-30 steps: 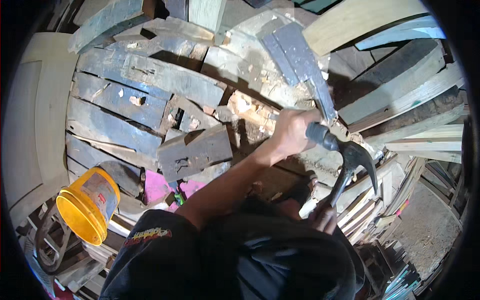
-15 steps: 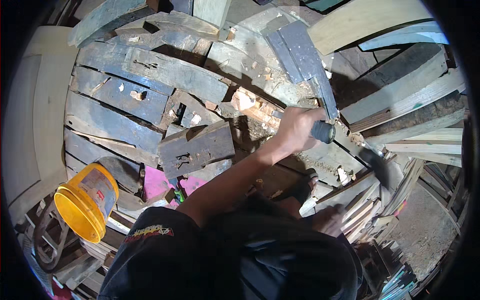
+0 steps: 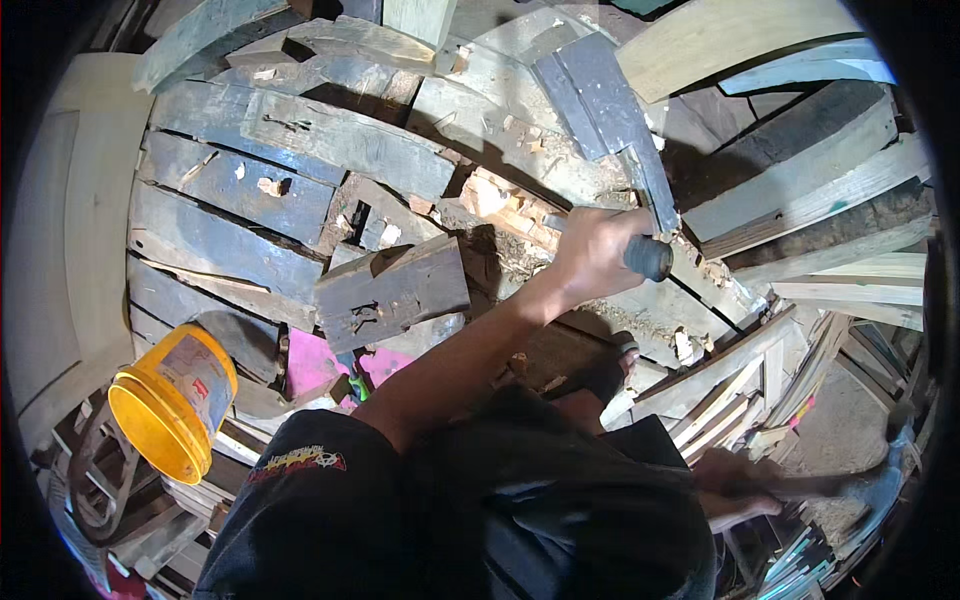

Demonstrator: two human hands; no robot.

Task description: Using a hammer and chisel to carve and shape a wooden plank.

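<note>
**Desk:** Weathered planks (image 3: 230, 235) are seen laid side by side, pale chips (image 3: 270, 187) scattered over them, with a yellow bucket (image 3: 150, 425) set near the left edge. What has been changed?

**Field:** Within the past second, the hammer (image 3: 882, 488) has been carried well out to the lower right by the right hand (image 3: 735, 488). Its head was earlier seen close to the butt of the other tool; now the two are far apart.

**Desk:** How is the hammer gripped?

**Field:** Fingers are seemingly wrapped around its shaft, though the outline is smeared by motion.

**Desk:** And the other tool?

**Field:** It is apparently a chisel (image 3: 650, 258) — dark-handled, closed tightly in the left hand (image 3: 595, 255) and barely shifted. Its blade, partly hidden, is pointed toward a freshly chopped timber (image 3: 490, 195); whether the wood is touched cannot be told.

**Desk:** What is meant for the work?

**Field:** Judged by the gap, no blow is being landed at this instant — yet the cutting spot seems to have been kept.
</note>
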